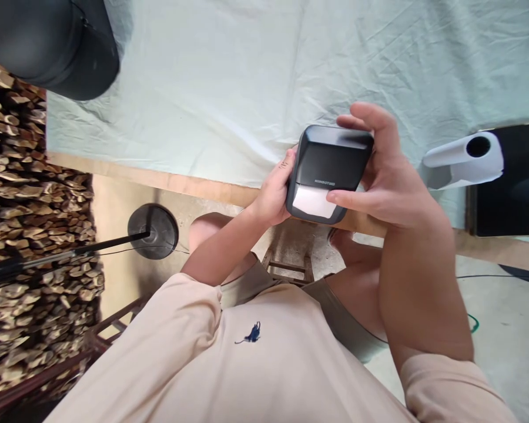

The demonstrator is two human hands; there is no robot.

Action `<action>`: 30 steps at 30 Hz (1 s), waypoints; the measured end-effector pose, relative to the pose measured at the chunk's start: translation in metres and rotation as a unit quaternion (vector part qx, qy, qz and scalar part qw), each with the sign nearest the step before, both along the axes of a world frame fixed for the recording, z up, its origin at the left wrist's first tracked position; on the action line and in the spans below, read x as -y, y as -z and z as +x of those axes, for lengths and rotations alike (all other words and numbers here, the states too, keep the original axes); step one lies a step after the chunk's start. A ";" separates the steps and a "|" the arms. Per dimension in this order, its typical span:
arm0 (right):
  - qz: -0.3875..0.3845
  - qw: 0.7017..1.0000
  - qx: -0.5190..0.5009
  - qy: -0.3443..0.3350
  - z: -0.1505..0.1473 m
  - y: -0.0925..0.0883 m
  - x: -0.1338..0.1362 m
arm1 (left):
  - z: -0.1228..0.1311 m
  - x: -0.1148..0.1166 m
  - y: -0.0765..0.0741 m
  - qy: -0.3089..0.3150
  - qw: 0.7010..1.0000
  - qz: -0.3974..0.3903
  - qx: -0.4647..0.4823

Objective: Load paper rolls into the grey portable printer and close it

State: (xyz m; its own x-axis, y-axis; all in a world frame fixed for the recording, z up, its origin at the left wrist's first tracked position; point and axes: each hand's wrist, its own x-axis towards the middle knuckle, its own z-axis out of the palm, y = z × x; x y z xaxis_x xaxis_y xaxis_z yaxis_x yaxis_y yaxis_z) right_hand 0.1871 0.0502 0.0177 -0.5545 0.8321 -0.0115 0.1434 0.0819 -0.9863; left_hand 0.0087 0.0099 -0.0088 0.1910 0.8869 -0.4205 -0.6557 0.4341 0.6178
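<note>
A small black label printer (330, 161) with white paper showing at its slot (312, 201) is held above the table's near edge. My left hand (275, 191) grips its left side, fingers curled round the casing. My right hand (381, 173) wraps its right side, fingers over the top corner and the thumb reaching toward the white paper. Both forearms come up from my beige shirt.
A pale green cloth (247, 76) covers the table, with a wooden edge (158, 179) along its front. A white paper roll (465, 160) lies by a black tablet (506, 179) at right. A black round object (53, 41) is at top left, a stand base (153, 230) on the floor, stacked wood (22, 205) at left.
</note>
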 end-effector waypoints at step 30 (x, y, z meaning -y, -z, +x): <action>0.107 0.960 0.235 0.109 -0.003 -0.049 0.006 | -0.004 0.004 0.002 0.068 0.996 0.041 -0.051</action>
